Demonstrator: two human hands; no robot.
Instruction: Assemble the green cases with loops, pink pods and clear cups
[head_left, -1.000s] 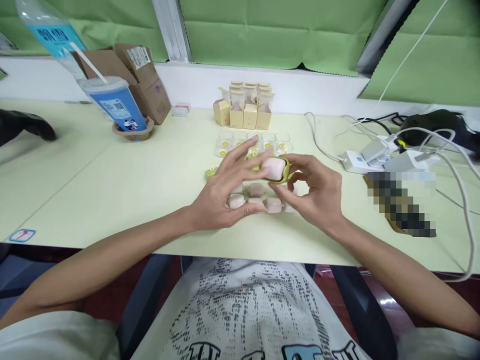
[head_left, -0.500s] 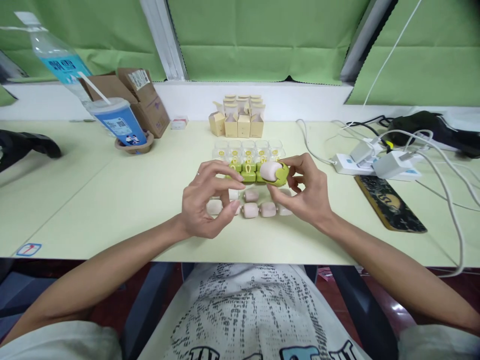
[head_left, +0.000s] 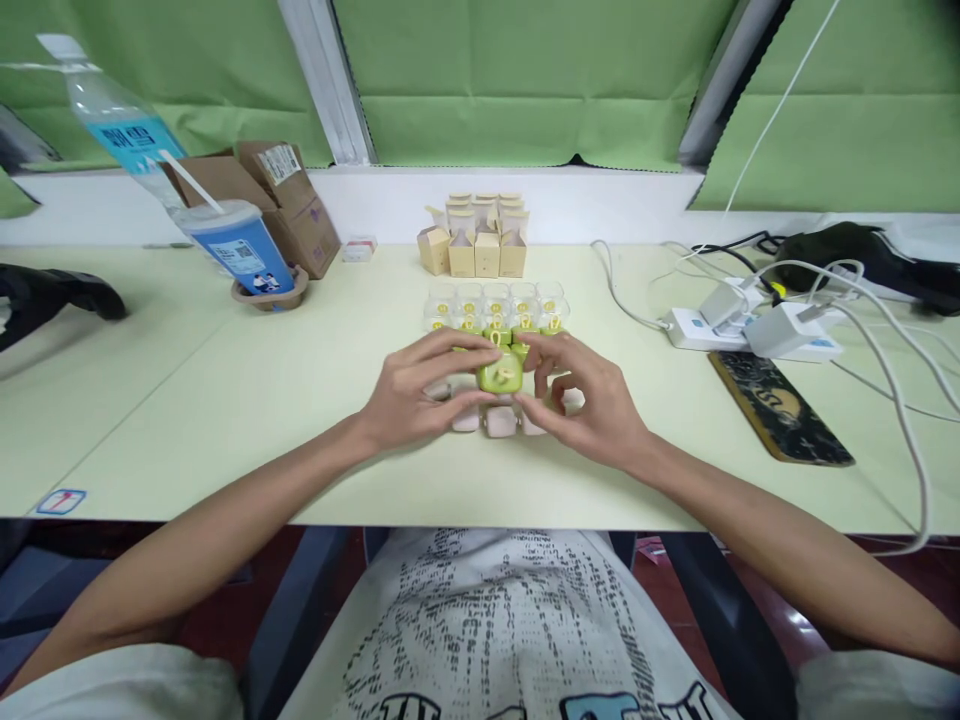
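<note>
A small rounded green case (head_left: pixel 500 372) with a pale yellow loop on it is held up in front of me. My left hand (head_left: pixel 420 385) pinches its left side between thumb and fingers. At its right edge are the thumb and index finger of my right hand (head_left: pixel 589 400), closed about that side. Pale pinkish rounded blocks (head_left: pixel 501 421) lie in a row below, partly covered by my hands. Just behind stand several green pieces (head_left: pixel 525 332) with yellow loops, then rows of clear plastic cups (head_left: pixel 496 293) with yellow marks.
Small open cardboard boxes (head_left: pixel 487 255) stand at the back. On the left are a blue cup (head_left: pixel 244 255), a water bottle (head_left: pixel 127 130) and a brown carton (head_left: pixel 307 220). A phone (head_left: pixel 780 408), a power strip (head_left: pixel 686 328) and white cables lie to the right.
My right hand has moved left, bringing the green case between both hands. It has turned, so its green loop side shows instead of the pale block. My left fingers have closed on it.
</note>
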